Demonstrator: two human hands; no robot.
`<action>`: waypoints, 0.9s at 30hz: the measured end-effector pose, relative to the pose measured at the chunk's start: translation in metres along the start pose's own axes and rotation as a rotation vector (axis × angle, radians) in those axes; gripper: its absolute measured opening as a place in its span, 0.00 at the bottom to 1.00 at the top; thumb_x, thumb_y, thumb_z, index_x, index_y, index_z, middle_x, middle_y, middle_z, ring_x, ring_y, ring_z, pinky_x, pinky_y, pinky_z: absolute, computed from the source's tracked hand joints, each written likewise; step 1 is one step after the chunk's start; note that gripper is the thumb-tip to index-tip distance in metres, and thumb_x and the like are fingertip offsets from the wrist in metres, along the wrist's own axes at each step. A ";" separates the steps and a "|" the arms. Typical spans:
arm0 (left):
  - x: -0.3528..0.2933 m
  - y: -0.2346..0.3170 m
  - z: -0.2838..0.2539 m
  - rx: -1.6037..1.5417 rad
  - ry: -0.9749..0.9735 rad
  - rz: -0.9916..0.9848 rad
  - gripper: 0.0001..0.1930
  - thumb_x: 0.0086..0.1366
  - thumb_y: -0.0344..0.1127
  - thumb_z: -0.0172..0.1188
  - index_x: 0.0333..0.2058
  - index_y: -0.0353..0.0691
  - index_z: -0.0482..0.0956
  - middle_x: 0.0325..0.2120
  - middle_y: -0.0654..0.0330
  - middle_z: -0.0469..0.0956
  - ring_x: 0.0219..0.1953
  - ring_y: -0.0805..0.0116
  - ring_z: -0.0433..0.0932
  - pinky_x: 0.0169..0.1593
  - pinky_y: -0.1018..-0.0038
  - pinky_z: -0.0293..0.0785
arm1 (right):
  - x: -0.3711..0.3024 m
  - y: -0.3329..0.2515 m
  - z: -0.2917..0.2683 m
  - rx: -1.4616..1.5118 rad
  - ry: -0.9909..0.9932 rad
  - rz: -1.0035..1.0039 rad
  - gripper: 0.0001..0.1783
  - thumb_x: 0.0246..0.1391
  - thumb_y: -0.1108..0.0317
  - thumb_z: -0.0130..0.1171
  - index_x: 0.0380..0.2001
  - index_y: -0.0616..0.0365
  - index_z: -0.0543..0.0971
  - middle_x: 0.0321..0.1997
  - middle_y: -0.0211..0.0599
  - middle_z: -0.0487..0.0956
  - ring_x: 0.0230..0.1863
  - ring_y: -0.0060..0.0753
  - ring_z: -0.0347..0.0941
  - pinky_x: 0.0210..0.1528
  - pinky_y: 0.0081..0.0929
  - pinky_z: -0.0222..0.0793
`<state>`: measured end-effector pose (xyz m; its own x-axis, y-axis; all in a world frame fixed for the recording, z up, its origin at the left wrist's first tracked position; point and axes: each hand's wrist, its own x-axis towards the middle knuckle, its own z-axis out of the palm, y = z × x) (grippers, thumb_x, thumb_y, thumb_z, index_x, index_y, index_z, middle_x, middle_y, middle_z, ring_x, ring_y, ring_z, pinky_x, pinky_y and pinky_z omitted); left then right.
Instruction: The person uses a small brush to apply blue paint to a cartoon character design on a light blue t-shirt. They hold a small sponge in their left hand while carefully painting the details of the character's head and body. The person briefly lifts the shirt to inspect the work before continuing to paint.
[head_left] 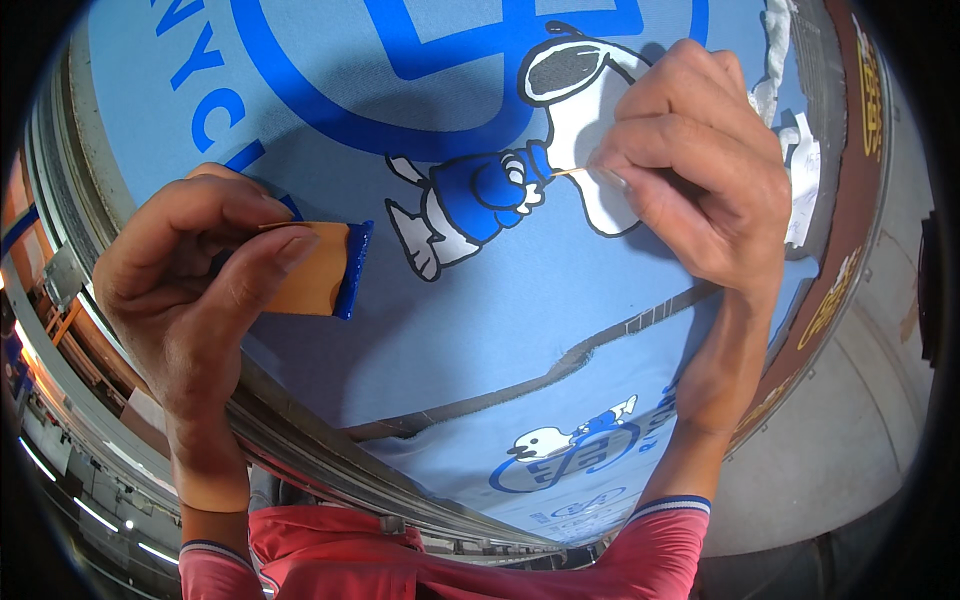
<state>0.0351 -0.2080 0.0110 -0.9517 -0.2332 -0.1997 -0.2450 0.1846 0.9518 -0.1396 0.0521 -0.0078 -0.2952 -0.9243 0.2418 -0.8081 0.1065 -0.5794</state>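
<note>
A light blue garment [500,310] lies flat on a print platen, bearing a blue ring design and a cartoon dog figure [500,190] in white and dark blue. My left hand [200,270] grips a small tan card [318,268] whose right edge is coated in blue ink. My right hand [700,170] pinches a thin stick [570,172], its tip touching the dark blue part of the dog print. A seam [560,365] crosses the cloth below, with a smaller dog print [580,445] past it.
A metal frame edge [300,440] runs along the lower left of the platen. A white rag [790,120] lies at the upper right beside a brown strip [850,230]. Grey floor [860,420] shows at right. My pink sleeves [400,560] fill the bottom.
</note>
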 end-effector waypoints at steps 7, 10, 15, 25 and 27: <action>0.000 0.001 0.000 0.002 -0.001 -0.002 0.08 0.51 0.14 0.62 0.31 0.29 0.76 0.29 0.56 0.76 0.31 0.74 0.77 0.38 0.83 0.74 | -0.001 0.001 0.001 0.013 0.019 -0.007 0.09 0.31 0.73 0.62 0.23 0.60 0.79 0.24 0.34 0.72 0.27 0.30 0.63 0.31 0.29 0.49; 0.000 0.002 0.002 0.002 0.013 -0.011 0.08 0.51 0.14 0.62 0.30 0.29 0.76 0.29 0.56 0.76 0.31 0.74 0.77 0.38 0.83 0.74 | -0.001 0.001 0.002 0.017 0.019 -0.006 0.09 0.31 0.73 0.62 0.23 0.60 0.79 0.24 0.34 0.72 0.27 0.30 0.63 0.31 0.29 0.49; 0.000 0.000 0.000 0.019 -0.004 -0.001 0.08 0.51 0.14 0.62 0.30 0.29 0.76 0.29 0.57 0.76 0.32 0.75 0.76 0.37 0.83 0.74 | -0.001 0.001 0.002 0.025 0.028 -0.011 0.09 0.30 0.73 0.63 0.22 0.60 0.78 0.23 0.34 0.72 0.27 0.30 0.63 0.31 0.29 0.49; 0.000 0.000 0.000 0.008 0.006 -0.008 0.08 0.50 0.14 0.63 0.30 0.29 0.76 0.28 0.56 0.76 0.31 0.75 0.76 0.37 0.83 0.73 | 0.000 0.000 0.002 0.034 0.031 0.016 0.10 0.28 0.75 0.62 0.22 0.60 0.78 0.23 0.34 0.72 0.26 0.29 0.62 0.31 0.28 0.48; 0.000 0.000 0.000 0.004 0.008 -0.008 0.08 0.50 0.14 0.63 0.30 0.29 0.76 0.28 0.56 0.76 0.31 0.74 0.76 0.37 0.83 0.73 | -0.001 0.001 0.003 0.036 0.040 0.012 0.10 0.28 0.74 0.62 0.22 0.60 0.78 0.23 0.34 0.72 0.26 0.29 0.62 0.31 0.28 0.48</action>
<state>0.0350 -0.2076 0.0113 -0.9482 -0.2425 -0.2055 -0.2535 0.1867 0.9492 -0.1382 0.0521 -0.0108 -0.3254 -0.9077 0.2648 -0.7857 0.1038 -0.6099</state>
